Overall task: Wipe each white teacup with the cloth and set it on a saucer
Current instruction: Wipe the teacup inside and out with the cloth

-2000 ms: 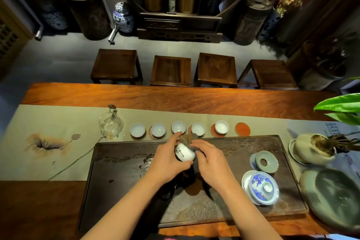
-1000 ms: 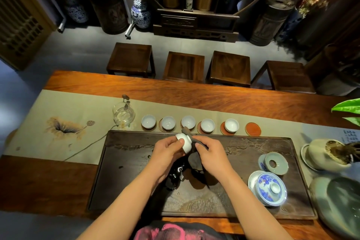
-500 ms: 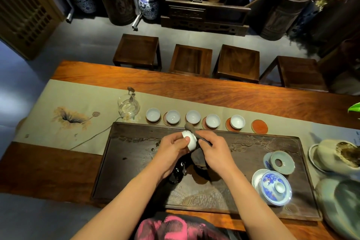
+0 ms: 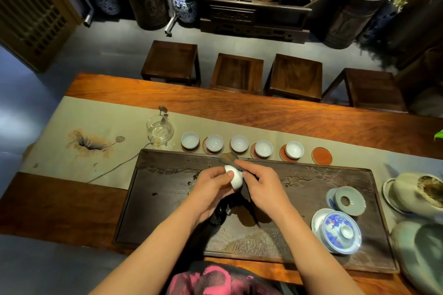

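My left hand [image 4: 211,187] grips a white teacup [image 4: 235,179] above the dark tea tray [image 4: 167,199], its foot turned up and to the left. My right hand [image 4: 261,185] holds a brown cloth [image 4: 229,158] pressed against the cup's right side; part of the cloth hangs below, hidden by my hands. Behind the tray, several white teacups [image 4: 263,148] stand in a row on round saucers. One red saucer [image 4: 322,155] at the right end of the row is bare.
A glass pitcher [image 4: 160,130] stands left of the cup row. On the tray's right are a blue-and-white lidded bowl [image 4: 340,231] and a celadon strainer ring [image 4: 349,201]. Ceramic vessels [image 4: 412,193] sit at the far right. Stools line the table's far side.
The cup has been turned in my left hand, from nearly upright to foot-up, while the cloth in my right hand rubs around it. My head view has shifted, so the table sits higher in frame.
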